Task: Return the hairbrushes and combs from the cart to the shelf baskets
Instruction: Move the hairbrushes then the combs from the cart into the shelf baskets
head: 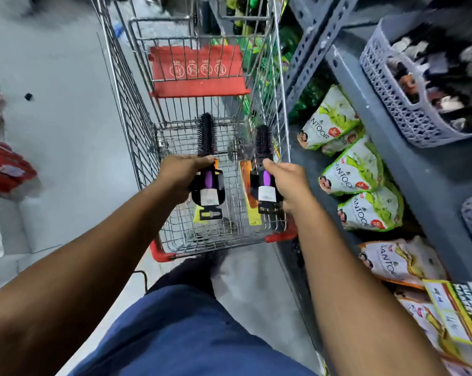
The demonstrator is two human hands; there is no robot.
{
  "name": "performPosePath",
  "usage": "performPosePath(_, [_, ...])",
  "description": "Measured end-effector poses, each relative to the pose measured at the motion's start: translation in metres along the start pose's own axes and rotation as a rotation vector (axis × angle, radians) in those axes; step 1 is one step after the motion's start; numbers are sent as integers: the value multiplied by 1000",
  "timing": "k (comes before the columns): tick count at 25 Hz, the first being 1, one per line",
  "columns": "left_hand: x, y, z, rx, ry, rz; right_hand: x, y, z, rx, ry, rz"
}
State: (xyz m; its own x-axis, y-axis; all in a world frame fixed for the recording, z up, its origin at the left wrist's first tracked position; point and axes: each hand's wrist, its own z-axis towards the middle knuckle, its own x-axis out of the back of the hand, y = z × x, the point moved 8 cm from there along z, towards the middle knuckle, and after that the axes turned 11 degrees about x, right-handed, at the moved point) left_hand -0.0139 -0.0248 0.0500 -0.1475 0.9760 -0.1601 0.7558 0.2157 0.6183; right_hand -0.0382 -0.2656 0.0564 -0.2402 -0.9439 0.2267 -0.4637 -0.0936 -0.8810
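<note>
Head view, looking down into a wire shopping cart (137,123) with a red fold-down seat flap (198,71). Left hand (182,173) clenched around the purple-and-black handle of a round black hairbrush (207,132), bristles pointing away, held above the cart's near end. Right hand (285,183) gripping a second round hairbrush (264,141) the same way, close to the cart's right side wall. Both brushes upright, side by side but apart, each with a paper label on the handle. Below them, on the cart floor near its near edge, orange and yellow packaged items (247,183), contents unclear. Right of the cart, grey metal shelf (408,164) with a grey lattice basket (400,112) of dark items, blurred. Lower shelf stacked with green-and-white pouches (354,172).
</note>
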Motion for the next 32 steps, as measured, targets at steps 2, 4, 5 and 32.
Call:
performPosePath(2, [-10,11,-21,-23,-23,23,15,-19,-20,61,57,54])
performPosePath(4, [-28,20,-46,-45,-65,38,31,-36,-44,108,107,134])
performPosePath(5, [-39,24,-61,-57,-94,36,41,-44,-57,130,135,161])
performPosePath(32, [-334,-95,-355,-124,-853,577,358,-30,-408,390,930,240])
